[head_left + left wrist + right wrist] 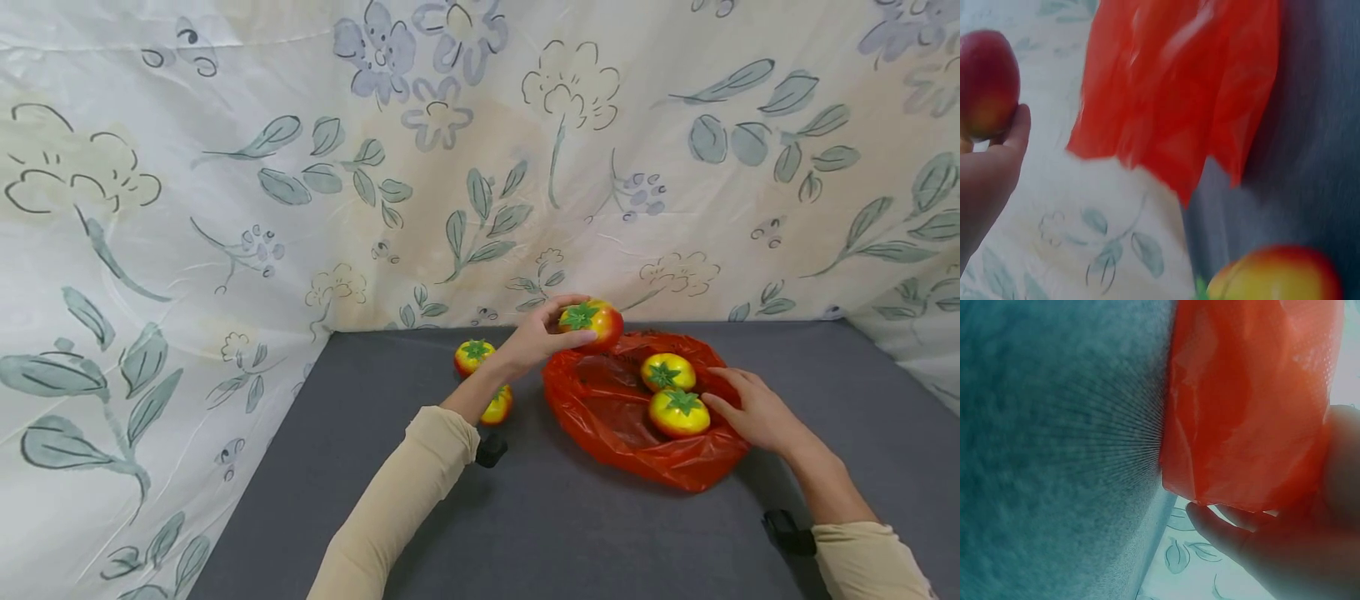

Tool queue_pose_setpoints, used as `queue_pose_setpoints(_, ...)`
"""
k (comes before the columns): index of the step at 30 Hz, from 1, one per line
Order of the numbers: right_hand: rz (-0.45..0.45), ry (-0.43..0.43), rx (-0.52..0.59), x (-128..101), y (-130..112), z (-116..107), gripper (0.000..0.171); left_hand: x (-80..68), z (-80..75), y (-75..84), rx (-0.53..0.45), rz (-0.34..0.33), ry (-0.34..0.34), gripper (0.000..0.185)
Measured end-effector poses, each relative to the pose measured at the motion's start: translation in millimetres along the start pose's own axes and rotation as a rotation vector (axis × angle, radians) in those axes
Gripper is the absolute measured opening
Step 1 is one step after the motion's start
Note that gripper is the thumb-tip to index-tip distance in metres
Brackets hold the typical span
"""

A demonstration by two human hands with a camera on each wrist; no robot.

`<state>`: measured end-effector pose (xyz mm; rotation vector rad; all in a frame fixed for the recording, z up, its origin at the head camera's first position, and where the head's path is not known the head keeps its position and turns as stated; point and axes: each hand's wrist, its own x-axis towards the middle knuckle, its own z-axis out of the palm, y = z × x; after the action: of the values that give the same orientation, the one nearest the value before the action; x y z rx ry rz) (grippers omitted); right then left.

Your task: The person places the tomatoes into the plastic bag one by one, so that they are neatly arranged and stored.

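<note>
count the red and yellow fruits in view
5 fruits: one in the left hand, two in the red bag, two on the dark table, partly hidden behind the left arm. Others could be hidden there or inside the bag.

We face a screened-off table setup: flower-printed cloth (pixel 480 192) rises behind and along both sides of a dark grey tabletop (pixel 592 525), hiding the surrounding room, so we cannot tell whether this is a home, lab or workshop.
</note>
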<state>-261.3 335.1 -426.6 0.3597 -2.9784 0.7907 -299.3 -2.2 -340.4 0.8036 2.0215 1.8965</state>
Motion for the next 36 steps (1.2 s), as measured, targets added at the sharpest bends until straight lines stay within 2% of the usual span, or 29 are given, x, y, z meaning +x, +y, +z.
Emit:
queue_pose_setpoints(4,-0.007,0.006,-0.003,0,0,0,0.066,3.5,13.4,-4.5,0.011,-0.030,0.022,0.048)
queue_pose_setpoints(9,-0.016,0.010,-0.005,0,0,-1,0.065,7.1,28.2,-9.1,0.028,-0.032,0.019,0.048)
queue_pose_setpoints(20,-0.017,0.011,-0.001,0,0,-3,0.066,17.6,55.2,-16.7,0.219,-0.167,0.101,0.051)
queue_pose_setpoints(30,-0.020,0.004,0.012,-2,1,-3,0.066,26.8,67.4,-28.6,0.371,-0.259,0.087,0.056)
queue_pose_setpoints(36,-0.036,0.003,0.019,-2,0,-2,0.066,28.5,70.1,-31.6,0.360,-0.315,0.151,0.054)
